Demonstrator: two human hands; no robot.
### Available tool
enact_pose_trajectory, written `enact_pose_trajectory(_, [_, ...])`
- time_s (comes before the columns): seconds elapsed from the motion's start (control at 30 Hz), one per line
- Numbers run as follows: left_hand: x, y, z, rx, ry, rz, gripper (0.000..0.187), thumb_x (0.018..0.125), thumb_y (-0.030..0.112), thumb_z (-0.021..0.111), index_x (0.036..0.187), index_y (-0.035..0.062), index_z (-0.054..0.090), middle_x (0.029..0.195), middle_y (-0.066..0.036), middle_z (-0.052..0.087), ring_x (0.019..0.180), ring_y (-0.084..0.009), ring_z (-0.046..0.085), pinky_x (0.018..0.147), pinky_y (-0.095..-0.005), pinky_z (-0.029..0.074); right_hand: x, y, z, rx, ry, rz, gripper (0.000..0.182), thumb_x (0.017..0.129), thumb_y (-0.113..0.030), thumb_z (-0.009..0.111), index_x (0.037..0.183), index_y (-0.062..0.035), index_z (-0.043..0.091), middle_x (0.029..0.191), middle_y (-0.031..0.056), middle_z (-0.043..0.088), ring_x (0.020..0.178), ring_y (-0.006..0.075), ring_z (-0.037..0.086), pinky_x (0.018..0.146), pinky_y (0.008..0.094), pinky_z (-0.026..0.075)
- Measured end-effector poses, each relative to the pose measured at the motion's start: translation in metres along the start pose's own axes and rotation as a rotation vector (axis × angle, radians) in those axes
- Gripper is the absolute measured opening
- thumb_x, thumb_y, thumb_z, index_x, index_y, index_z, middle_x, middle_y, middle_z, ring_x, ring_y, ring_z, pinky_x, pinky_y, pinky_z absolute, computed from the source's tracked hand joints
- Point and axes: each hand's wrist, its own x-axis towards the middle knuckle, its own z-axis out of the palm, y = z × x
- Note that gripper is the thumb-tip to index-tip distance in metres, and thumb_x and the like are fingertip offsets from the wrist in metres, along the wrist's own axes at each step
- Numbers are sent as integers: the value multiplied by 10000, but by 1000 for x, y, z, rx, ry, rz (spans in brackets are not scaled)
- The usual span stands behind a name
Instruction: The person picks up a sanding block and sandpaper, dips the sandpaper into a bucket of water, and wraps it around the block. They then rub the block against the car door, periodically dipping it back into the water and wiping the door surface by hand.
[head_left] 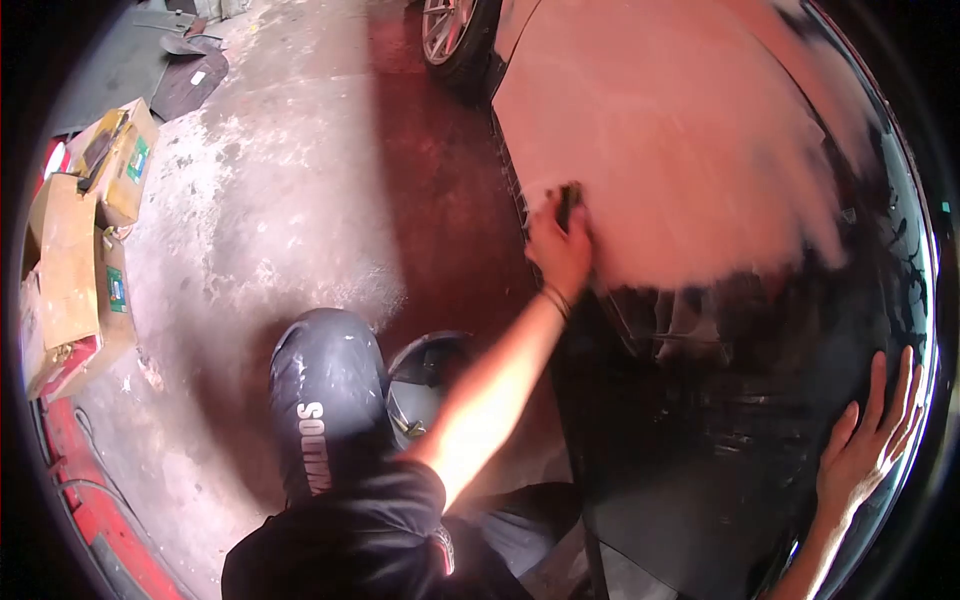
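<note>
My left hand (560, 245) is closed around a small dark block (568, 203), pressed to the left edge of a car panel. The panel's upper part has a dull, pale, reddish-lit surface (660, 150); its lower part is glossy black (700, 460). The border between them is uneven and smeary. My right hand (870, 440) lies on the car's dark surface near the right edge, fingers spread, holding nothing. The left hand and block look slightly blurred.
A wheel (448, 35) stands at the top. Beside my knee (330, 370) is a round bucket (415, 390). Open cardboard boxes (75, 270) sit at the left, above a red metal piece (115, 540) with a hose along it. A dark flat piece (190, 85) lies on the floor.
</note>
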Motion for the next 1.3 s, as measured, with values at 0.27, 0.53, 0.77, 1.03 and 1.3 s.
enact_pose_trajectory(0.27, [-45,66,-21,-275,-86,80,538,1025,239,757,1480,-23,639,1341,-245,693,1264,-404,668,1135,-483,486,-1,12,-15,-38,-61,-26,539,1207,-402,322,1635,-175,558,1764,102,419,1650,367,342,1356,576,261])
enact_pose_trajectory(0.53, [121,-9,25,24,-6,-126,542,1026,324,730,1467,17,657,1351,-193,692,1264,-372,678,1121,-518,472,1,13,-15,-30,-74,-24,532,1201,-404,342,1638,-185,553,1772,99,405,1667,352,311,1353,617,245])
enact_pose_trajectory(0.77, [7,92,-19,-179,-115,185,514,1016,196,747,1491,35,637,1275,-204,690,1244,-370,654,1067,-507,470,-4,14,-11,-67,-96,-27,520,1194,-345,377,1642,-139,541,1763,135,417,1647,390,346,1334,606,271])
enact_pose_trajectory(1.03, [172,-13,26,168,-2,-147,548,1016,367,721,1486,95,652,1327,-168,698,1282,-370,655,1129,-582,411,1,18,-19,-37,-120,-29,514,1197,-308,373,1650,-120,529,1762,157,414,1637,411,360,1326,600,276])
enact_pose_trajectory(1.3, [-13,46,-31,1,-138,145,552,997,194,767,1516,63,633,1319,-204,690,1259,-381,668,1147,-518,450,-6,16,-11,-60,-119,-25,520,1196,-321,384,1646,-105,529,1755,169,422,1626,421,376,1316,597,293])
